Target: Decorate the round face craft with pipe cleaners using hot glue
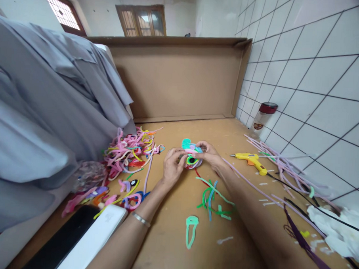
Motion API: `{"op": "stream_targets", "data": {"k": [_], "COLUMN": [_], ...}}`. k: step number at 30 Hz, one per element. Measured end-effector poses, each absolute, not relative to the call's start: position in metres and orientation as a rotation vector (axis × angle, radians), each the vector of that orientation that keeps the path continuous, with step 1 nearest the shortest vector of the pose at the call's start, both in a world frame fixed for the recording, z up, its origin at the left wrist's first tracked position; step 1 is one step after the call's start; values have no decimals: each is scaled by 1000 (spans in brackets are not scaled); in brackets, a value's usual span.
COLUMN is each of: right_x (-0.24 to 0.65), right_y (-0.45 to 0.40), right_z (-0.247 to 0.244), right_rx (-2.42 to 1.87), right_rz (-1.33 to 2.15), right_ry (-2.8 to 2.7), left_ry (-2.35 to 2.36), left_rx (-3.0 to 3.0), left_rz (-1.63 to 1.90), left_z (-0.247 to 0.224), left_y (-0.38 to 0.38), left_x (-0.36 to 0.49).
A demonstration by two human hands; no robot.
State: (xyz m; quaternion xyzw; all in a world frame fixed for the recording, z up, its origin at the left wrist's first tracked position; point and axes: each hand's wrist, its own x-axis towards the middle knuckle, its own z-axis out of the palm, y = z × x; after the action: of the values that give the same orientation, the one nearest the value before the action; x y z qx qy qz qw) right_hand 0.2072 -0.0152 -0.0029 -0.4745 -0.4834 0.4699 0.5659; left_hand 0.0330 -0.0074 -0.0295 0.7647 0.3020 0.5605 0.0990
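Observation:
Both my hands are closed on a small colourful pipe-cleaner figure [192,160] in the middle of the table. It has a turquoise patch at its top, a pink strip across it and a green-and-yellow ring around a black centre. My left hand [174,164] grips its left side with bent fingers. From the right, my right hand [210,153] pinches it near the pink strip. Fingers hide parts of the figure. Closer to me lie loose green and blue pipe cleaners [210,196] and a mint-green pipe-cleaner loop [191,231].
A pile of mixed pipe cleaners [128,148] lies left, near a white device [94,238]. To the right are a yellow glue gun [251,159] with its cord, long lilac pipe cleaners [274,152], a red-lidded jar [263,116] and crumpled white material [338,228]. A cardboard wall [178,79] stands behind.

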Motion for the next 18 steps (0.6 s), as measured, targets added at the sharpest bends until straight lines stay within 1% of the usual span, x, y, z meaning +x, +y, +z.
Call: {"op": "stream_targets", "data": {"k": [10, 18], "right_x": [209, 211], "right_y": [-16, -16], "right_z": [0, -1], "right_rx": [-1067, -1026], "right_rz": [1179, 1200], "right_ry": [-1111, -1086], "left_ry": [950, 920], "left_rx": [2400, 2589], "left_rz": [1563, 1603], "left_z": [-26, -28], "left_y": [-6, -4], "left_x": [28, 27]}}
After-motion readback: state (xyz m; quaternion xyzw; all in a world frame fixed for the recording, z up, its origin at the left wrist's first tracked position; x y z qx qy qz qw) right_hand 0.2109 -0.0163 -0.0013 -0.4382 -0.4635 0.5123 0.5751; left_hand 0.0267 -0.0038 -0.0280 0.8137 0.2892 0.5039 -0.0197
